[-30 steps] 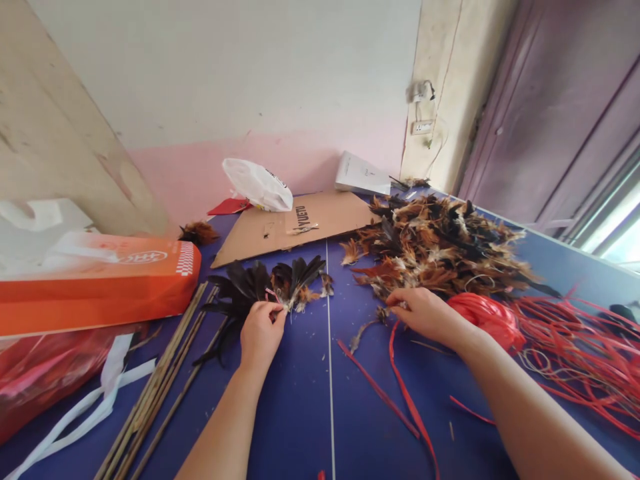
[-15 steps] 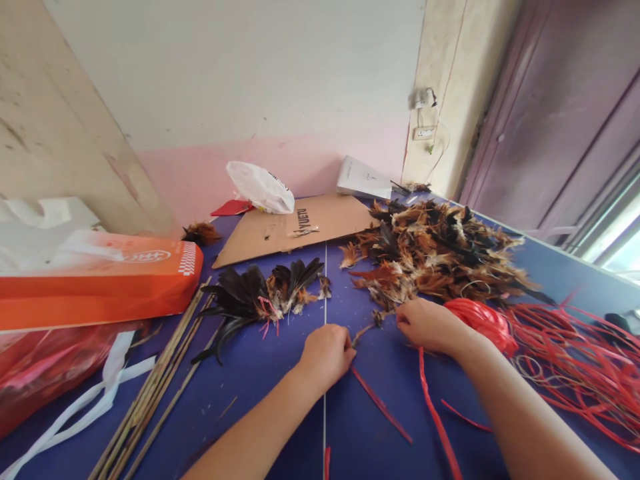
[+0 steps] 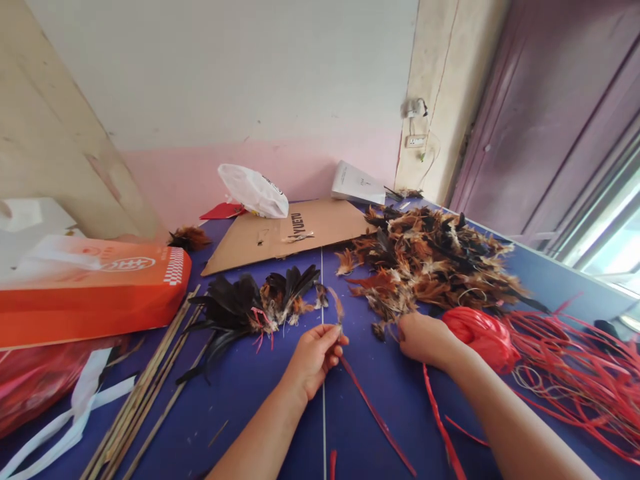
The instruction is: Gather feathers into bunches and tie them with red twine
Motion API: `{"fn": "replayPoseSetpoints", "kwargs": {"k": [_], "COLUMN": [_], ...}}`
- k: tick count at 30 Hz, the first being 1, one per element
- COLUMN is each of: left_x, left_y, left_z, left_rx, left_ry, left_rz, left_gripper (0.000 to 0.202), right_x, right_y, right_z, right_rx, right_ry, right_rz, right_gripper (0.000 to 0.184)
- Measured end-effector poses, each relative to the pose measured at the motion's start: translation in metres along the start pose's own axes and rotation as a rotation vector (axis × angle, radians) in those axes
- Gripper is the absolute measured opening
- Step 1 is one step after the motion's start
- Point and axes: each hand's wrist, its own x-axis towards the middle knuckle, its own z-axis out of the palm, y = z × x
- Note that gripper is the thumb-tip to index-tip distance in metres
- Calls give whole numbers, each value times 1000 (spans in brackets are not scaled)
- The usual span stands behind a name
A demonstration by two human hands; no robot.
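Observation:
My left hand (image 3: pixel 317 353) pinches a small brown feather (image 3: pixel 338 308) upright between thumb and fingertips, above the middle of the blue table. A thin red strip (image 3: pixel 373 413) runs from just under its fingers toward the near edge. My right hand (image 3: pixel 423 339) is closed at the near edge of the brown and black feather pile (image 3: pixel 430 260); its fingertips are hidden, so what it grips does not show. A second red strip (image 3: pixel 437 417) trails below that hand. Left of my hands lie black feathers (image 3: pixel 225 303) with a pink tie around their base.
Thin sticks (image 3: pixel 145 387) and an orange bag (image 3: pixel 95 293) lie at left. Behind are a cardboard sheet (image 3: pixel 320 230), a white plastic bag (image 3: pixel 255 190) and a white box (image 3: pixel 357 183). A red ribbon bundle (image 3: pixel 483 337) and loose red strips (image 3: pixel 575 380) cover the right side.
My left hand has turned up and lifted, raising the feather upright. My right hand stays near the pile, slightly lower in view. The whole view has shifted a little.

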Motion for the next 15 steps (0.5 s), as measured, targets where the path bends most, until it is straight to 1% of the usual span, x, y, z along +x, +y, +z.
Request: {"fn": "replayPoseSetpoints", "kwargs": {"k": [2, 3, 5, 7, 9, 12, 15], "left_x": [-2, -3, -5, -6, -7, -9, -11], "left_y": [-4, -5, -6, -6, -6, -7, -5], "left_z": [1, 3, 5, 7, 8, 8, 6], "left_rx": [-52, -75, -110, -128, -135, -156, -207], "left_ry": [-21, -29, -36, -37, -39, -76, -141], "left_rz": [-70, -97, -137, -170, -197, -220, -242], "left_gripper": [12, 13, 17, 18, 14, 10, 11], "right_x": [3, 4, 7, 8, 7, 4, 1], "right_y": [-2, -4, -10, -19, -31, -47, -57], "right_z": [3, 4, 5, 6, 7, 8, 10], "right_rx": [140, 254, 553, 858, 1089, 1292, 1359], "right_ry": [25, 28, 6, -31, -58, -92, -102], "right_rz": [-79, -120, -178, -182, -154, -117, -129], "right_gripper": [14, 13, 11, 12, 16, 18, 18]}}
